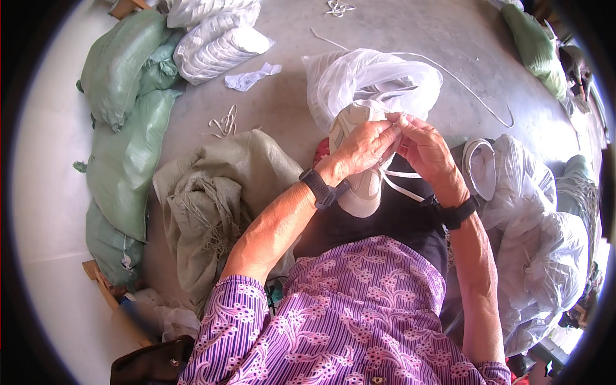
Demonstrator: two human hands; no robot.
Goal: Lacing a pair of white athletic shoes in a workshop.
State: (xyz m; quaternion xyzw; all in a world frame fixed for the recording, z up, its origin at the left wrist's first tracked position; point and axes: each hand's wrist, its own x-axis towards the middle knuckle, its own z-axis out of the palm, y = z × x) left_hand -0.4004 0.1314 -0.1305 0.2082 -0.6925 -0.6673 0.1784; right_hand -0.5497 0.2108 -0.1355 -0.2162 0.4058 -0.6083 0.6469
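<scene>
A beige and white sneaker (362, 197) lies over my dark-clad lap, its heel end toward me. My left hand (367, 146) rests across its upper with closed fingers. Against these, the fingertips of my right hand (426, 149) pinch a white shoelace (403, 186), near the shoe's far part. The lace's loose part hangs down on the right side of the shoe. What lies right between the fingertips is small and partly hidden. Just beyond the hands is an opened, translucent white plastic bag (333, 77) with pale things inside.
Stuffed green woven sacks (131, 160) line the left, beside white wrapped bundles (218, 48). An olive sack cloth (224, 173) lies crumpled at left. To the right are plastic-bagged bundles (539, 250) and another pale shoe (480, 168). Cord (471, 93) trails over the grey floor.
</scene>
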